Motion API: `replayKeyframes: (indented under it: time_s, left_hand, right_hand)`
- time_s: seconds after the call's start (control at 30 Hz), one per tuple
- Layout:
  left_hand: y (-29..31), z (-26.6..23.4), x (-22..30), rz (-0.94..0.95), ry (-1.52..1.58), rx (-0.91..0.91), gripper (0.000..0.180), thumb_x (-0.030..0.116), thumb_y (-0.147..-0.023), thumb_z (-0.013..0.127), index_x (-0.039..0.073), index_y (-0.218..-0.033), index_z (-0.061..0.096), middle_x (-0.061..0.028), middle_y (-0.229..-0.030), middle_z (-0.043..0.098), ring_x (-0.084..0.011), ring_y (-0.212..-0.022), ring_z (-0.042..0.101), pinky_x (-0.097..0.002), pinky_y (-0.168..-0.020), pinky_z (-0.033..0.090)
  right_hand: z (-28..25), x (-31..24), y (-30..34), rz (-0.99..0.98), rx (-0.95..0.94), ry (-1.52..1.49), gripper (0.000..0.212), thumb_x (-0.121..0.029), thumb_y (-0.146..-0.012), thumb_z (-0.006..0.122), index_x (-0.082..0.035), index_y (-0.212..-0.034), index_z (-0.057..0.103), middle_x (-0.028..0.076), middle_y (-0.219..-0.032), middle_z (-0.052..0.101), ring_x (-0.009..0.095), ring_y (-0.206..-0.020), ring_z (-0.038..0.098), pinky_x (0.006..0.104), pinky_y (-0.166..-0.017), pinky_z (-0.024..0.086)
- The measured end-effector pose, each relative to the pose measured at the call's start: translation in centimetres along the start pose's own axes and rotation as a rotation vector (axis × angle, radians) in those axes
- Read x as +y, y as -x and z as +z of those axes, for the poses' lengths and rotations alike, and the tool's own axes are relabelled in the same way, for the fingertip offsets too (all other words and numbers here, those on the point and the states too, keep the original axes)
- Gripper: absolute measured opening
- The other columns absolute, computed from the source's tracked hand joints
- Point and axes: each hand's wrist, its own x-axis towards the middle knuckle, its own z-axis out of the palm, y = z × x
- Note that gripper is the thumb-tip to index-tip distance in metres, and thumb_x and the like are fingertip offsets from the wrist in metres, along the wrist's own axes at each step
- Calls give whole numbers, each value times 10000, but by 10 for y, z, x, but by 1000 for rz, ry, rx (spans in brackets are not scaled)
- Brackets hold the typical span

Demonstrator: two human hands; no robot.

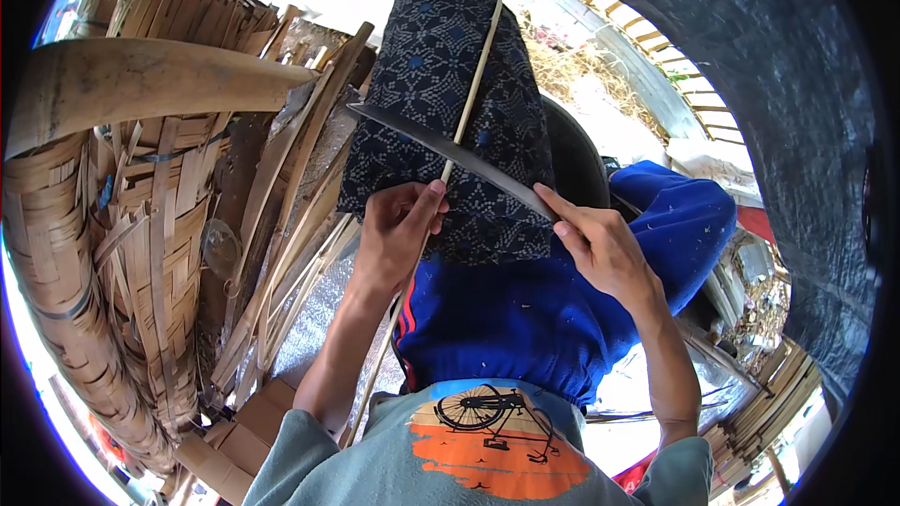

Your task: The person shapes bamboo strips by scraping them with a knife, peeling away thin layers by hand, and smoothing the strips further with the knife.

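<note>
The left hand point(389, 230) pinches a thin bamboo strip point(480, 75) lying lengthwise over dark patterned cloth point(422, 28); the right hand point(605, 248) grips a knife point(422, 137) crossing it. At left, woven bamboo baskets point(56, 225), contents unclear. A bicycle picture point(487, 405) decorates the shirt point(370, 454).

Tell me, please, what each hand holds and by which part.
Left hand: the thin strip, pinched partway along its length. Right hand: the knife, held at its right end.
</note>
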Motion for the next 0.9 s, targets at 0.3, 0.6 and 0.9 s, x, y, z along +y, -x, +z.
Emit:
replayKeyframes:
  time_s: [0.3, 0.6, 0.9]
  left_hand:
    - [13, 3, -2, -122, 127, 47, 366, 351, -929, 604, 38, -741, 613, 39, -591, 480, -31, -547, 426, -198, -500, 298]
    - [51, -8, -9, -177, 421, -72, 345, 302, -981, 529, 58, -737, 542, 46, -533, 414, -34, -462, 327, -209, -448, 218]
    - [110, -33, 6, -207, 525, -127, 271, 184, -970, 531, 80, -721, 507, 15, -653, 456, -65, -517, 382, -219, -465, 293]
  right_hand:
    - [21, 2, 6, 78, 60, 270, 433, -271, -941, 554, -188, -1361, 495, 159, -663, 623, 336, -560, 609, 452, -531, 495]
    - [22, 26, -50, 146, 249, 251, 366, -309, -987, 461, -152, -1312, 527, 211, -606, 598, 390, -578, 623, 482, -525, 493]
    - [8, 83, -129, 8, 492, 272, 319, -245, -1000, 456, 14, -866, 586, 208, -587, 599, 359, -520, 608, 451, -489, 476]
